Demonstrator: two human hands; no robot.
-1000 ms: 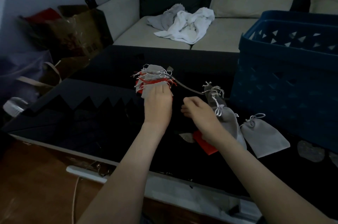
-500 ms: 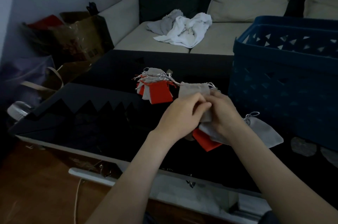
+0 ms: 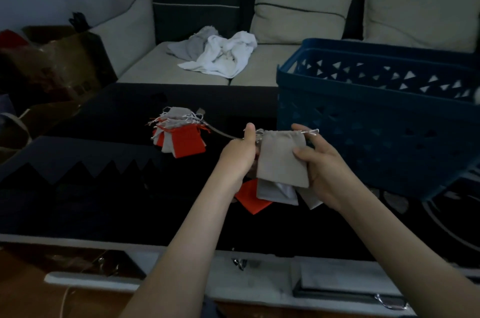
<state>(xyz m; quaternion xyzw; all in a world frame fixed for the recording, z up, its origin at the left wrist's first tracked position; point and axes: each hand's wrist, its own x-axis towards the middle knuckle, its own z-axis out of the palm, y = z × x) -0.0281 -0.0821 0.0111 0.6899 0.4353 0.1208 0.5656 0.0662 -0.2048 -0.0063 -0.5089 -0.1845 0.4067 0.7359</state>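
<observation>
Head view: left hand and right hand hold a grey pouch above the worktop.
Fingers of both curl on its side edges, straightening it; next it probably must go flat onto the pile.

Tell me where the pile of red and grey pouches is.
Head view: the pile lies on the black table, left of centre, beyond and left of the left hand holding the grey pouch.
</observation>
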